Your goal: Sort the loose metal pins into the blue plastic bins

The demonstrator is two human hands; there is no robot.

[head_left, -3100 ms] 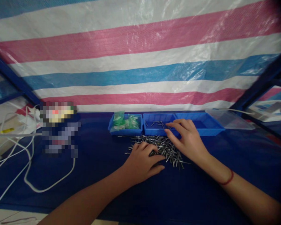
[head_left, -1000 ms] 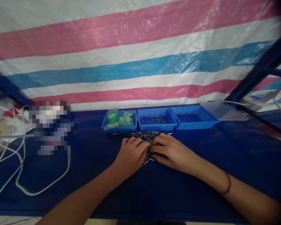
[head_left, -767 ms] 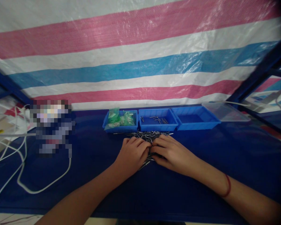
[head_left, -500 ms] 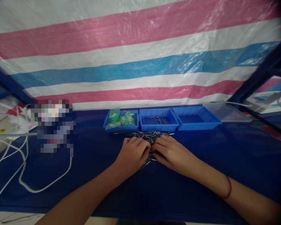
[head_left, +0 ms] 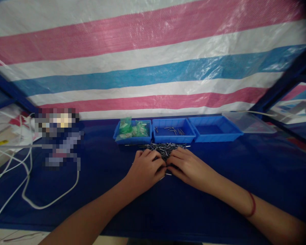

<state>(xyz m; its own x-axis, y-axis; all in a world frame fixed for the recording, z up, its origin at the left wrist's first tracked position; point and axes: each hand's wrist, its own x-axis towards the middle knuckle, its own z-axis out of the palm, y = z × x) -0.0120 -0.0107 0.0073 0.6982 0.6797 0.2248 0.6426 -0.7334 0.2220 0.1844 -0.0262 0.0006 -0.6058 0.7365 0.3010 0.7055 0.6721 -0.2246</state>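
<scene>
A dark, shiny heap of thin metal pins [head_left: 165, 149], rivet-like in shape, lies on the blue tabletop. Both my hands are on its near side, their thumbs and forefingers almost meeting. My left hand [head_left: 146, 168] has its fingers curled closed over pins at the left of the heap. From the right, my right hand [head_left: 187, 166] bends its fingers closed round pins in the same way. The fingertips are partly hidden, so how many pins each holds cannot be made out. A few loose pins show just below the thumbs.
Behind the heap stand three blue bins in a row: the left bin [head_left: 134, 140] holds green plastic bags [head_left: 132, 129], the middle bin [head_left: 174, 138] several pins, the right bin [head_left: 216, 136] nothing visible. A clear plastic sheet [head_left: 255, 124] lies right; white cables [head_left: 51, 204] run left.
Pins that stuck out below my left hand have been drawn in towards the heap. My left hand has shifted slightly right; my right hand stays nearly in place.
</scene>
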